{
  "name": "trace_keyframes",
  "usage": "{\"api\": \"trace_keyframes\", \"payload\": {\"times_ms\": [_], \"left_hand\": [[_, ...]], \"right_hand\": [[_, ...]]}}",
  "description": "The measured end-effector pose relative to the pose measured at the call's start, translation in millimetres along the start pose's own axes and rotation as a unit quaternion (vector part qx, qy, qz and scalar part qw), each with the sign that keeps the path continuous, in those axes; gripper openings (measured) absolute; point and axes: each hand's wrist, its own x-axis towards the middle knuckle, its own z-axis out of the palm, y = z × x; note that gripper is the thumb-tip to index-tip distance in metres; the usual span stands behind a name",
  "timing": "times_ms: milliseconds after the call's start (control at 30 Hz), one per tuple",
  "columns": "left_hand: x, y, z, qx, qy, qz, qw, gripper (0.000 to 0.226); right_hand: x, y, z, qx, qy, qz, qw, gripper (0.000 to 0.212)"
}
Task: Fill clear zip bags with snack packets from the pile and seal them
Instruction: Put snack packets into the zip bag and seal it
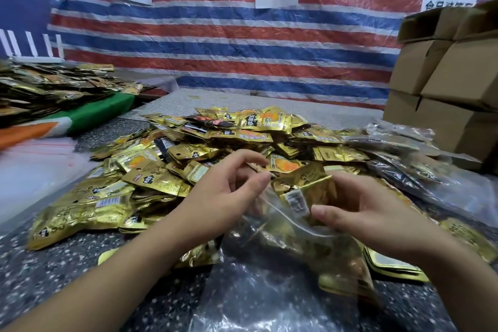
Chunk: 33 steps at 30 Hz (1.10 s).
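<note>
Here, at lower centre of the frame, I see my right hand (369, 213) gripping a small stack of gold snack packets (304, 191), thumb curled over the front and fingers behind, the stack standing partly inside the mouth of a clear zip bag (285, 259). My left hand (229, 186) sits just left of the stack with fingers bent, finger and thumb close together at the bag's upper edge; I cannot tell whether they actually pinch the plastic. The bag lies on a dark speckled surface (80, 264) and already holds gold packets. Behind the hands, across the middle of the frame, spreads the pile of loose packets (215, 137). Filled clear bags (404, 164) lie at right, beside stacked cardboard boxes (444, 75) at the right edge.
</note>
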Motion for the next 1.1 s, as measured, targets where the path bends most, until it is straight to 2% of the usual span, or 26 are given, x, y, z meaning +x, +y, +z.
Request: {"api": "trace_keyframes", "payload": {"times_ms": [67, 100, 200, 267, 367, 467, 667, 767, 867, 967, 1100], "left_hand": [[1, 4, -1, -0.067, -0.01, -0.056, 0.996, 0.046], [2, 6, -1, -0.075, -0.02, -0.076, 0.994, 0.048], [3, 8, 0, -0.091, -0.039, -0.116, 0.988, 0.032], [3, 7, 2, -0.112, -0.036, -0.127, 0.985, 0.025], [3, 4, 4, -0.109, -0.034, -0.119, 0.986, 0.028], [3, 0, 5, -0.102, -0.043, -0.109, 0.988, 0.03], [3, -6, 7, -0.118, -0.033, -0.115, 0.986, 0.035], [3, -5, 8, -0.105, -0.026, -0.118, 0.987, 0.036], [2, -5, 8, -0.039, -0.017, -0.082, 0.996, 0.038], [0, -3, 8, -0.003, -0.019, -0.051, 0.999, 0.04], [-1, -3, 12, 0.023, -0.009, -0.038, 0.999, 0.038]], "right_hand": [[1, 0, 0, 0.051, 0.034, 0.0, 0.998, 0.021], [0, 1, -2, 0.072, 0.05, 0.002, 0.996, 0.025], [0, 1, -6, 0.105, 0.064, 0.016, 0.992, 0.033], [-1, 3, -6, 0.112, 0.044, 0.028, 0.992, 0.035], [0, 3, -1, 0.049, 0.002, 0.027, 0.998, 0.028], [2, 3, 2, -0.026, -0.029, 0.016, 0.999, 0.033], [1, 3, 2, -0.016, 0.011, 0.012, 1.0, 0.024], [1, 2, 6, -0.055, 0.035, 0.008, 0.998, 0.026], [1, -3, 11, -0.123, 0.016, 0.005, 0.992, 0.017], [1, -8, 13, -0.145, -0.014, 0.014, 0.989, 0.018], [4, -11, 17, -0.193, -0.003, 0.015, 0.981, 0.016]]}}
